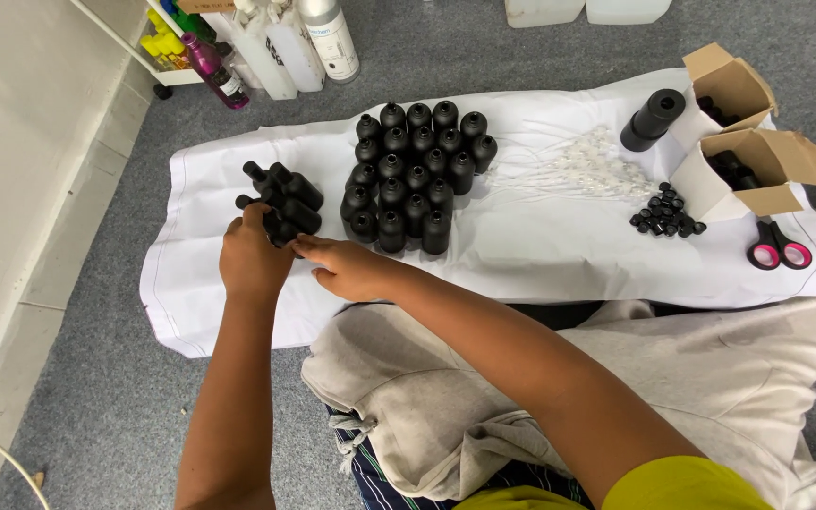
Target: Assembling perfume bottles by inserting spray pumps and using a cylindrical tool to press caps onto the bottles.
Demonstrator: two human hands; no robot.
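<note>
Overhead, the head camera shows both hands at a small pile of black bottles lying on their sides (pixel 280 200) on a white sheet (pixel 540 236) spread over the grey carpet. The left hand (pixel 252 260) has its fingers curled on a bottle at the pile's near edge; whether that grip is fully closed I cannot tell. The right hand (pixel 351 269) lies open-fingered, its fingertips touching the pile. Just beside stands a cluster of upright black bottles (pixel 413 175). Judging by this, bottles are being sorted; careful one-by-one lifting seems called for.
</note>
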